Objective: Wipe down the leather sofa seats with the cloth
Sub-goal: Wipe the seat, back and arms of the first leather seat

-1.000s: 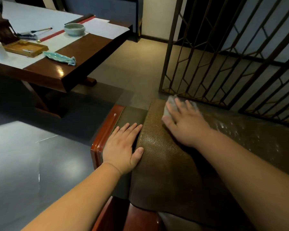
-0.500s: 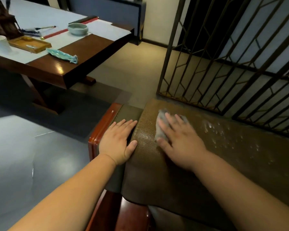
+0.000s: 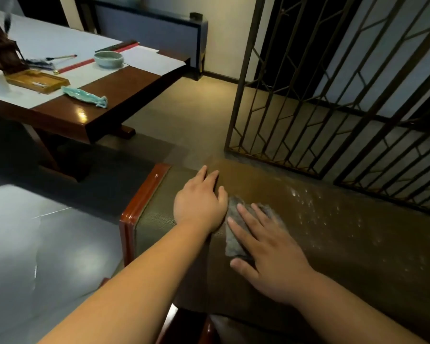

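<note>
A brown leather sofa top (image 3: 345, 244) runs from the centre to the right edge, with small shiny specks on it further right. My right hand (image 3: 266, 249) lies flat with straight fingers on a grey cloth (image 3: 233, 234) and presses it to the leather. Most of the cloth is under the palm. My left hand (image 3: 200, 201) rests flat and open on the leather just left of the cloth, beside the sofa's red-brown wooden arm trim (image 3: 139, 207).
A dark wooden table (image 3: 104, 110) stands at the upper left with a green bowl (image 3: 109, 59), a wooden tray (image 3: 37, 81) and a pale green ceramic piece (image 3: 85, 96). A metal lattice screen (image 3: 333, 100) rises right behind the sofa. Grey floor lies at left.
My right hand has drawn the cloth toward me and leftward along the leather. My left hand has slid forward, now ending up beside the cloth. The camera view shifted.
</note>
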